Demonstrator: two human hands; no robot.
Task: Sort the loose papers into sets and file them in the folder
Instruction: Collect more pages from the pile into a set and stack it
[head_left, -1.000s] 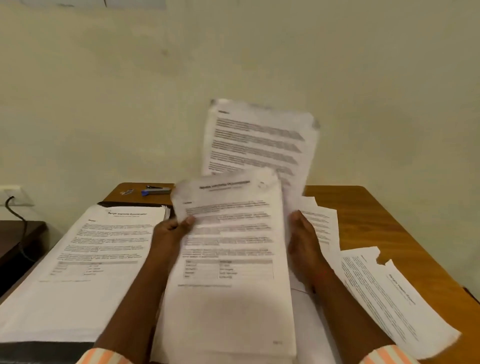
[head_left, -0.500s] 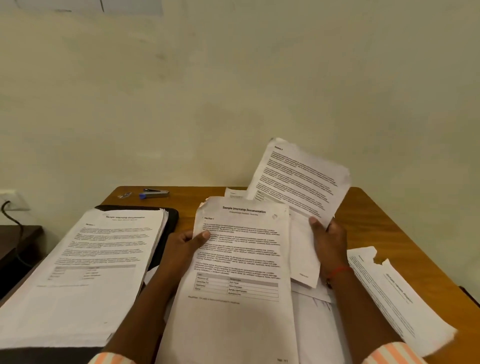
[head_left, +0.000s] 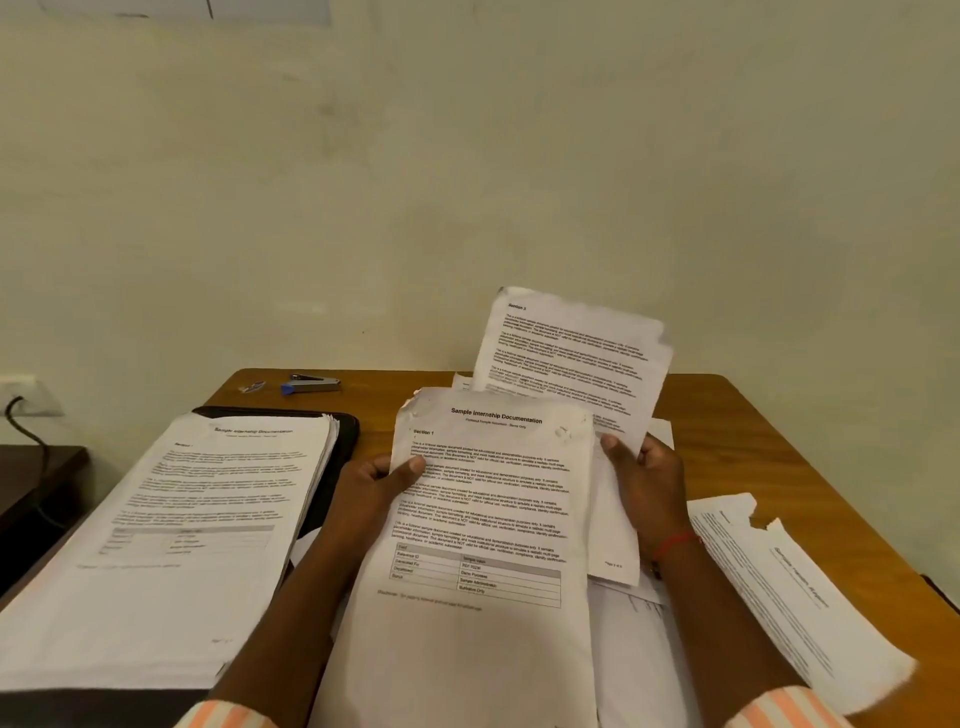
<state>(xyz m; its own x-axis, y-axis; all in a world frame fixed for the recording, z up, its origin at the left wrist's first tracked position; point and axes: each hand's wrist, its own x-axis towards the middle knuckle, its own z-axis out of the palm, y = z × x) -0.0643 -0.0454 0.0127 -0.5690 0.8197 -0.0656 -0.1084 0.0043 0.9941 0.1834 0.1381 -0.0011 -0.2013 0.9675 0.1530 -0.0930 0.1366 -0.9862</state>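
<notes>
- The front sheet (head_left: 488, 519), headed "Sample Internship Documentation", is lifted over the middle of the table (head_left: 727, 415), with a small chart printed low on its page.
- The left grip (head_left: 376, 480) pinches this sheet at its left edge: the thumb lies on the printed face and the fingers are curled behind it.
- The right grip (head_left: 647, 483) is curled round the lower edge of a second sheet (head_left: 571, 353), headed "Section 3". That sheet stands up behind the front one and tilts to the right, its top corner crumpled.
- More loose papers (head_left: 639, 649) lie beneath both, between the forearms.
- A torn sheet (head_left: 779, 587) lies flat to the right, near the table's edge.
- On the left, a thick sorted stack (head_left: 197, 519) rests on an open black folder (head_left: 343, 431), whose dark rim shows along the far and right sides.
- A stapler (head_left: 311, 384) with a blue end sits at the table's far edge, well apart from the papers.
- A red thread (head_left: 675, 543) circles the right wrist.
</notes>
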